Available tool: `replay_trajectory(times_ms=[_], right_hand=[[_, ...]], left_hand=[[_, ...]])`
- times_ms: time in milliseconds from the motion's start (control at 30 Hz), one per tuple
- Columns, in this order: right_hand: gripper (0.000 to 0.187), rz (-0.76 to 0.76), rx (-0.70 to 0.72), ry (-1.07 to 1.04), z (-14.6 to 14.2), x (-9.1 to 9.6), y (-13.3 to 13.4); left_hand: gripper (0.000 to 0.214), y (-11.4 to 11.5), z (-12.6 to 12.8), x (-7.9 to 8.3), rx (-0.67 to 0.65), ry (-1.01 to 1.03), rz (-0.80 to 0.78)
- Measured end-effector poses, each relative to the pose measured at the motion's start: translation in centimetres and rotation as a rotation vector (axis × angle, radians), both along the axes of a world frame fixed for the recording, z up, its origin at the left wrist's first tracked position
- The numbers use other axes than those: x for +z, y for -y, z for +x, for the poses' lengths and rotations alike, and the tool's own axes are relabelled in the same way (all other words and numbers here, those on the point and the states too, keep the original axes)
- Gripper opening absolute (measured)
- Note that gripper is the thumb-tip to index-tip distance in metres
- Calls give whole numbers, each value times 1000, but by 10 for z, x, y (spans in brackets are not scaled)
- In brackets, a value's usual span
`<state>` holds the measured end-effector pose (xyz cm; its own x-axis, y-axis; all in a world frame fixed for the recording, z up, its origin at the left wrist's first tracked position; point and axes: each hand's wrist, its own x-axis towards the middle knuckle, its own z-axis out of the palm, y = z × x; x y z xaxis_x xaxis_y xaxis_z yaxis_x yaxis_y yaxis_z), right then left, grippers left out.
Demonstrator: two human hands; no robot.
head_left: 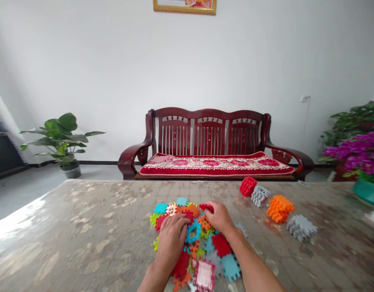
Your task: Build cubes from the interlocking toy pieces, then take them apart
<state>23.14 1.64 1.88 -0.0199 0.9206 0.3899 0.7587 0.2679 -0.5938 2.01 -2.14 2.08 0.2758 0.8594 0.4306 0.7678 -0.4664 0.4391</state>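
A loose heap of interlocking plastic tiles with notched edges, in red, blue, orange, green, grey and pink, lies on the table in front of me. My right hand (220,218) pinches a red notched tile (206,207) at the heap's far right edge. Over the heap's left side, my left hand (173,233) has its fingers bent and pressed together at another red notched tile (189,214); its grip is partly hidden. Between the hands lies a blue tile with an open centre (193,233). Nearer me is a pink-and-white tile (204,275).
To the right on the table (107,227) stand a red stack (248,186), a grey stack (260,196), an orange stack (279,209) and a nearer grey stack (301,228). Purple flowers in a teal pot (368,191) stand far right. Behind is a wooden bench (209,129).
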Motion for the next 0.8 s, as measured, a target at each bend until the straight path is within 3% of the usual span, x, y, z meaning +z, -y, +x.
replay_trajectory(times_ms=[233, 300, 400, 567, 700, 800], right_hand=[[35, 83, -84, -418, 10, -3, -6], [42, 102, -98, -521, 18, -5, -10], [48, 104, -208, -592, 37, -10, -15], [51, 77, -336, -641, 65, -17, -18], [48, 48, -306, -673, 70, -20, -20], [45, 43, -292, -702, 67, -22, -22]], left_hand=[[26, -1, -5, -3, 146, 33, 110], [25, 4, -2, 1, 67, 57, 204], [22, 16, 11, 12, -154, 71, 287], [25, 40, 32, 22, -450, -93, 129], [56, 48, 34, 19, -506, -186, -28], [58, 45, 33, 15, -488, -221, -74]])
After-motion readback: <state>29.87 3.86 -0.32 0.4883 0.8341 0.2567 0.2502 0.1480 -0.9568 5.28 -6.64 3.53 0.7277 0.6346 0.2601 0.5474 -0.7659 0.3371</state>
